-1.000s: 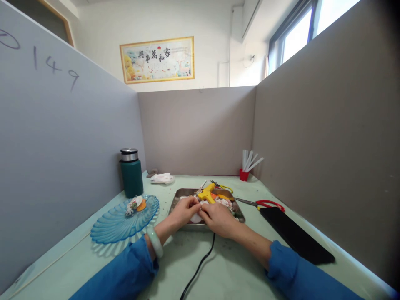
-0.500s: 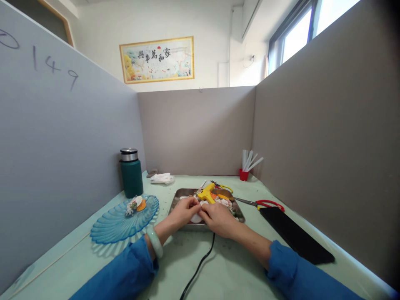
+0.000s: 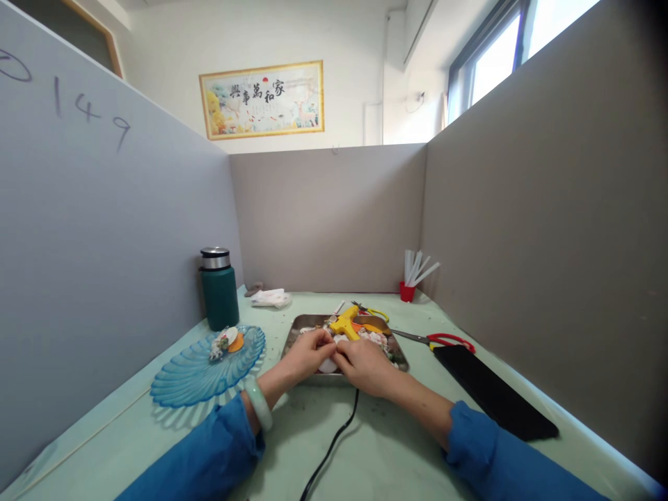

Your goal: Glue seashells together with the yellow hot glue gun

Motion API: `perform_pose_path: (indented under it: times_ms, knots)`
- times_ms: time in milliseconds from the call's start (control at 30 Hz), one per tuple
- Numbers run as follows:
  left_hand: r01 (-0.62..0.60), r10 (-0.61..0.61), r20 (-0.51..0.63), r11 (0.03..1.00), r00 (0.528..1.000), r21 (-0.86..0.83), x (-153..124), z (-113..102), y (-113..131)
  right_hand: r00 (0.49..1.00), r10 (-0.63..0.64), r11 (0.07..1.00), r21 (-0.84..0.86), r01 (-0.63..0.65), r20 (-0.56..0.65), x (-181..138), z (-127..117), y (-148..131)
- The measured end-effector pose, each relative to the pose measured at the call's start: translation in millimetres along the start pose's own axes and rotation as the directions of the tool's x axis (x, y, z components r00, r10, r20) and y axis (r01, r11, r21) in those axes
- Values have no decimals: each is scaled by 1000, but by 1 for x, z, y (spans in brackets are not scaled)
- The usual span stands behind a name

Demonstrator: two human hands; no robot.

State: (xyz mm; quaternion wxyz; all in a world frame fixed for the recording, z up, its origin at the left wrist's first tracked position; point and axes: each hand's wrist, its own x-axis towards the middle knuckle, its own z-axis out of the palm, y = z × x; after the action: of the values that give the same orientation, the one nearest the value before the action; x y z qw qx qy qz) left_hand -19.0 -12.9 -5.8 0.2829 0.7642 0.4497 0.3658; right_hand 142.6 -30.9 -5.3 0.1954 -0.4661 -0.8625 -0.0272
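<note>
My left hand point(image 3: 309, 351) and my right hand point(image 3: 365, 363) meet over the near side of a metal tray point(image 3: 292, 342). Both have their fingers pinched together, fingertips touching or nearly so. Whatever is between them is too small or too hidden to name. A white round piece point(image 3: 328, 365) shows just below the fingertips; I cannot tell whether it is held or lies in the tray. Behind my hands a yellow glue gun point(image 3: 345, 323) rests on the tray among small white, pink and orange pieces. A black cord point(image 3: 334, 445) runs from under the tray toward me.
Left stands a blue fluted glass plate point(image 3: 198, 376) bearing a small shell-like cluster point(image 3: 225, 342), with a green bottle point(image 3: 219, 296) behind. To the right lie red-handled scissors point(image 3: 451, 340) and a black flat slab point(image 3: 493, 390). Farther back are yellow-handled pliers point(image 3: 376, 314) and a red cup point(image 3: 408, 292) of white sticks.
</note>
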Motion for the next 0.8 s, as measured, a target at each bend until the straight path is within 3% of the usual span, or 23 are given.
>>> perform_pose_path:
  times_ms: [800]
  knots:
    - [-48,49,-4,993,999,111,-1,-1,3,1000,3,1000,1,-3,8,0,0,0]
